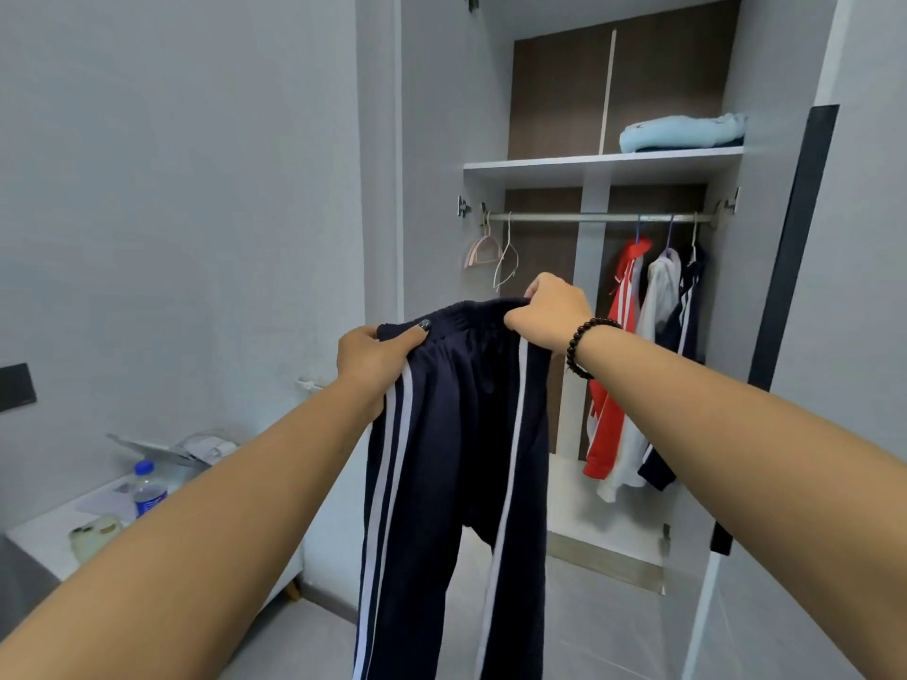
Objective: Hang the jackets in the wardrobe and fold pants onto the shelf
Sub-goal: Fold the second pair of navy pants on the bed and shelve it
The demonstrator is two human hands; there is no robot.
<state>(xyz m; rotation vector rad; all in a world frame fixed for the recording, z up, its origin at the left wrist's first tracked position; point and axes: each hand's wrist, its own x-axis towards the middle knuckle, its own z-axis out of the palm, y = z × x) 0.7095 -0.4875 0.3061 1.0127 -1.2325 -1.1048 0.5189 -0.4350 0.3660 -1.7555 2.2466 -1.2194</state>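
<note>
The navy pants point(451, 458) hang full length in mid-air in front of the open wardrobe point(726, 434), held up by the waistband. The left hand point(373, 358) pinches the waistband's left end, thumb pressed flat on top of the fabric. The right hand point(552, 311) grips the right end with its fingers curled over the edge. Both legs drop freely toward six o'clock, white side stripes outward. This grip appears chosen to let the legs fall straight and align before a fold.

At one o'clock from the hands, the shelf point(603, 164) carries a folded light-blue garment point(682, 132) at its right end (something dark seems to lie beneath it, though the view there is too poor to confirm). The shelf's left portion offers room for the pants.

Below the shelf, the rail point(599, 217) holds a red jacket point(613, 355), a white jacket point(657, 306) and a dark jacket point(687, 316) at three o'clock, bunched to the right. Two bare hangers point(491, 255) sit at the rail's left end, at twelve o'clock.

At eight o'clock, a desk point(54, 532) bears a water bottle point(147, 488) and small clutter.

Judgement: hanging looks complete; folding of the pants is not yet begun.
</note>
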